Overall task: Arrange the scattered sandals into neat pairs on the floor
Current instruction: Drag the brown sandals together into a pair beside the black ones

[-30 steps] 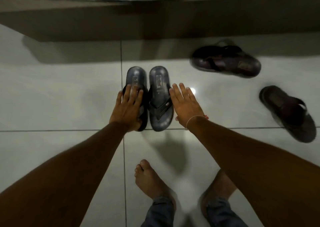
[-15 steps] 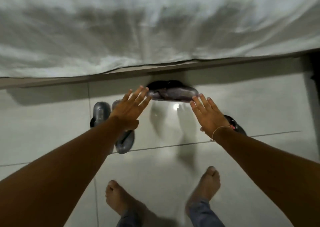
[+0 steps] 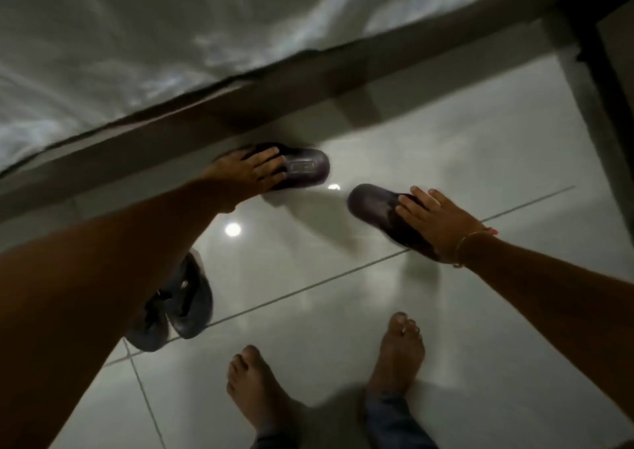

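Observation:
Two dark brown sandals lie apart on the glossy tile floor. The far brown sandal [image 3: 308, 167] sits close to the bed frame, and my left hand [image 3: 250, 172] lies over its strap end with fingers curled on it. The near brown sandal [image 3: 374, 205] points left on the right side, with my right hand [image 3: 435, 222] laid over its strap and heel. A pair of grey flip-flops [image 3: 192, 304] stands side by side at lower left, partly hidden by my left forearm.
A bed with a white sheet [image 3: 171, 37] and a dark frame edge [image 3: 137, 133] runs across the top. A dark post [image 3: 603, 54] stands at the far right. My bare feet [image 3: 398, 352] are on the tiles below the sandals.
My hands left the grey flip-flops and moved right. Each one now rests on a brown sandal. The view has swung right and tilted.

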